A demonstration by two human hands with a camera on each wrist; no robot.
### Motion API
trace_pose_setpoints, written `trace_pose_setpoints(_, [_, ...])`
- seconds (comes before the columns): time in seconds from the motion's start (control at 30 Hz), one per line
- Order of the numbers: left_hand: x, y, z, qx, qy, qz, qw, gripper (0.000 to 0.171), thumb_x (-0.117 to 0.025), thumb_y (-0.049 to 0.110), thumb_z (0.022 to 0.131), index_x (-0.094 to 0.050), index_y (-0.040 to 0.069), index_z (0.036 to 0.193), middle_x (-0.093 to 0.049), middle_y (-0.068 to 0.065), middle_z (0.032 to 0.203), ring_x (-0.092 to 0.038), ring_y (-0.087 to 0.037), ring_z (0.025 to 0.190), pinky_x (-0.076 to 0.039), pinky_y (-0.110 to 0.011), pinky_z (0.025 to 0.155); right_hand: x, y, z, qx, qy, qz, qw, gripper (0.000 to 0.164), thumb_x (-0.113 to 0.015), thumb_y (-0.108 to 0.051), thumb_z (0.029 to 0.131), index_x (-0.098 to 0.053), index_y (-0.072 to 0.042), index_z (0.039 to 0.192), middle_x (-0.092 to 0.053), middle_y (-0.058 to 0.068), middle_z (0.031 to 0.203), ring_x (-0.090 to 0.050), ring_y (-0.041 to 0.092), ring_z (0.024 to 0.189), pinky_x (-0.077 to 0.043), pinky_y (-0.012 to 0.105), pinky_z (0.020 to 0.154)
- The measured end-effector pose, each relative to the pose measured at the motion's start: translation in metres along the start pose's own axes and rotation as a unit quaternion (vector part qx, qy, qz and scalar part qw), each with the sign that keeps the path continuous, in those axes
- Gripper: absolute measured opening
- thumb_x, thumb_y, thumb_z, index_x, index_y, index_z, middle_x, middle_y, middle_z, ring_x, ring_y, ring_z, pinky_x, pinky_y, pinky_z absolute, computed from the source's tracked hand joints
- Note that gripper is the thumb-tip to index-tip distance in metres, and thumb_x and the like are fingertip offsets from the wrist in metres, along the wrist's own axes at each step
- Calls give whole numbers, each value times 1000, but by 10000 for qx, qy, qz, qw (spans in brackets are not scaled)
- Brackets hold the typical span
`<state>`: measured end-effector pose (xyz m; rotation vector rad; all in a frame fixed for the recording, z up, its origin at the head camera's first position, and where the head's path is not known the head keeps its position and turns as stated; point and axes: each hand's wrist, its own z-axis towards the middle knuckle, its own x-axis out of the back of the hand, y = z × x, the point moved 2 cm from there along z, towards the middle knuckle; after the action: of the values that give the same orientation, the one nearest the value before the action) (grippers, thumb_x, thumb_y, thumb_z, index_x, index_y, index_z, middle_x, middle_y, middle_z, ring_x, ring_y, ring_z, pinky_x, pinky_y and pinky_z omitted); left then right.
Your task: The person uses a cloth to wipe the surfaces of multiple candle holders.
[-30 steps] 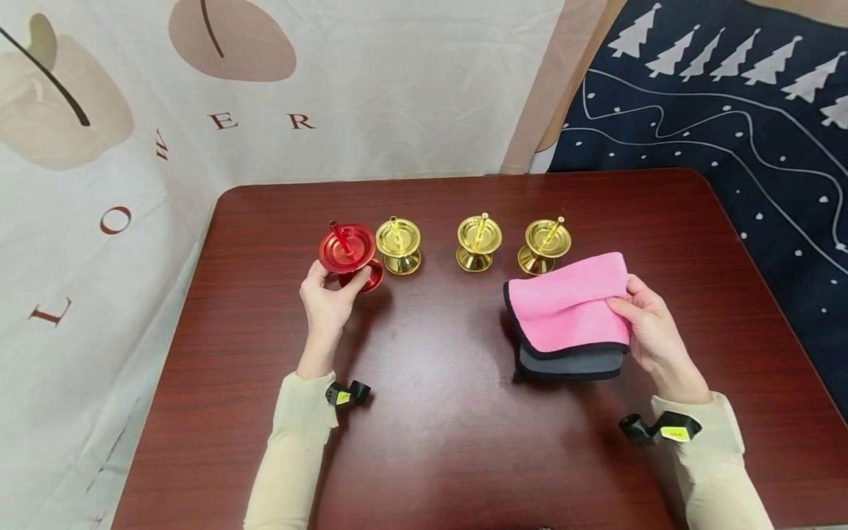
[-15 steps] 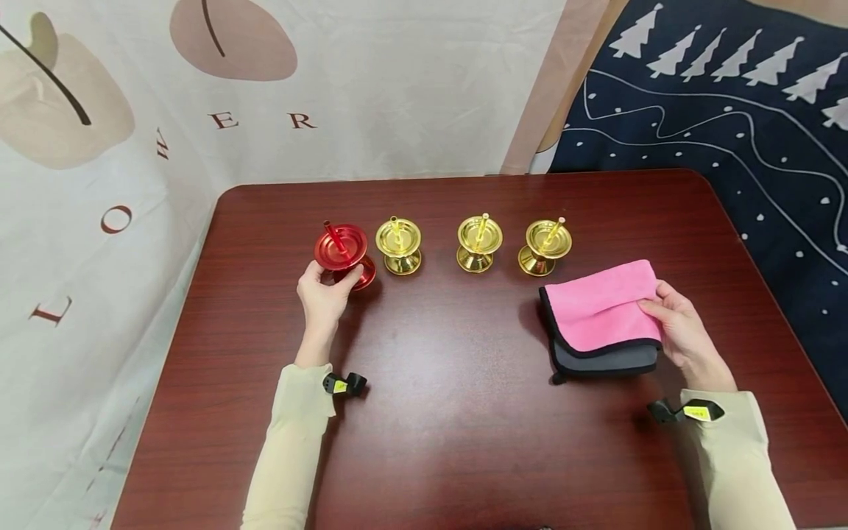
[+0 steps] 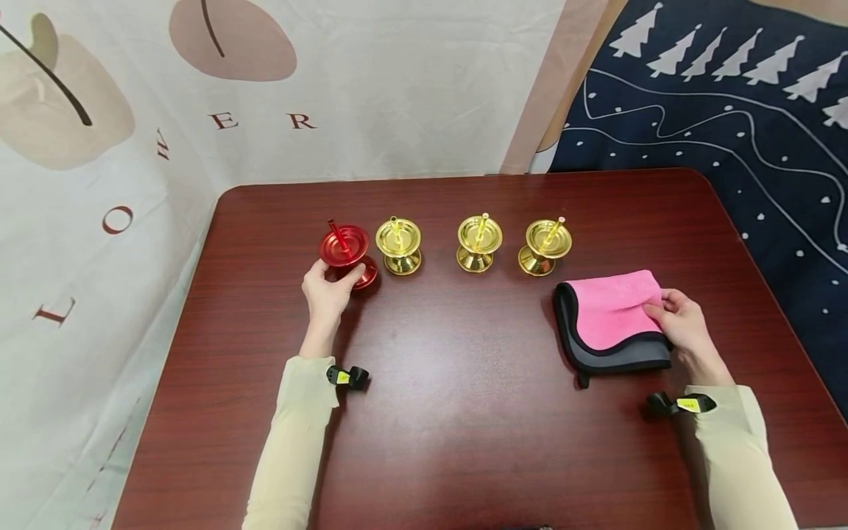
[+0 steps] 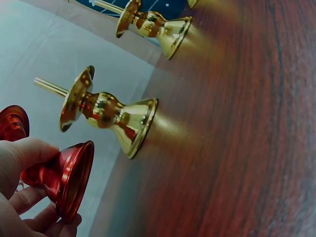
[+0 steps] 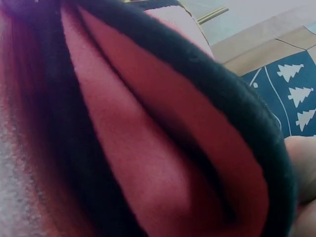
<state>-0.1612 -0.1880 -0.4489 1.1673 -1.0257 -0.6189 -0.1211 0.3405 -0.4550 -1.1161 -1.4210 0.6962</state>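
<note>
At the table's back left my left hand [image 3: 326,300] grips a red metal candlestick [image 3: 343,250] by its stem, thumb on the near side. In the left wrist view the red candlestick's base [image 4: 74,180] is off the table, its hollow underside partly showing. Just right of it stands a gold candlestick [image 3: 400,241], apart from it. My right hand [image 3: 687,327] pinches the right edge of a folded cloth [image 3: 612,315], pink on one face and grey on the other with black trim. In the right wrist view the cloth's folds [image 5: 133,128] fill most of the picture and hide the fingertips.
Two more gold candlesticks, a middle one [image 3: 478,237] and a right one [image 3: 546,243], stand upright along the back of the dark red wooden table [image 3: 457,412]. Behind hang a pale printed curtain [image 3: 411,88] and a navy cloth with white trees [image 3: 722,140].
The right hand has moved right with the cloth, away from the right gold candlestick, and the cloth's grey lower layer shows more. The left hand and red candlestick have shifted only slightly.
</note>
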Motion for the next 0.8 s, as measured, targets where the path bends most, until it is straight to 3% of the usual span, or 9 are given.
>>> trace_pose_setpoints(0.07, [-1,-2,1,-10,27,54,10000,41,-77,12,75,-64,0,111,-64,-16,111,-55,-26,105,-44,-39,92,0,-1,2,-27,167,-705,9974,9,-58,-6,87,-58,-5,96,-52,-23,67,-48,-7,59,-40,12,54])
trace_pose_setpoints(0.13, [-2,-4,3,-36,73,152,9999,40,-77,11,75,-65,-1,110,-65,-17,111,-55,-27,105,-43,-39,92,0,-4,3,-45,286,-1282,9913,24,-59,-9,86,-56,8,103,-52,-18,69,-46,-7,60,-39,13,55])
trace_pose_setpoints(0.23, [-4,-7,5,-91,155,235,9996,38,-78,10,74,-65,-2,109,-65,-18,109,-56,-28,104,-44,-39,91,0,-6,3,-109,374,-1921,9806,35,-60,-12,86,-54,13,110,-56,-4,75,-43,-6,62,-37,14,56])
trace_pose_setpoints(0.4, [-5,-10,7,-233,293,307,9988,36,-78,10,73,-67,-3,105,-66,-19,106,-58,-31,101,-44,-40,89,-1,-7,2,-200,361,-2187,9749,36,-60,-14,87,-54,12,111,-59,15,86,-43,-1,65,-37,16,57])
trace_pose_setpoints(0.57, [-5,-13,9,-281,332,382,9983,33,-78,9,73,-68,-5,101,-66,-20,104,-58,-32,100,-42,-41,89,-1,-8,2,-80,429,-2289,9725,34,-61,-13,86,-55,12,108,-60,18,86,-42,-3,63,-37,16,57])
trace_pose_setpoints(0.8, [0,-19,11,-100,385,566,9976,35,-79,11,72,-68,-4,101,-66,-20,104,-57,-32,99,-42,-42,88,-2,-8,2,-19,457,-2367,9705,34,-63,-12,85,-56,13,109,-61,25,90,-41,-8,60,-36,16,55])
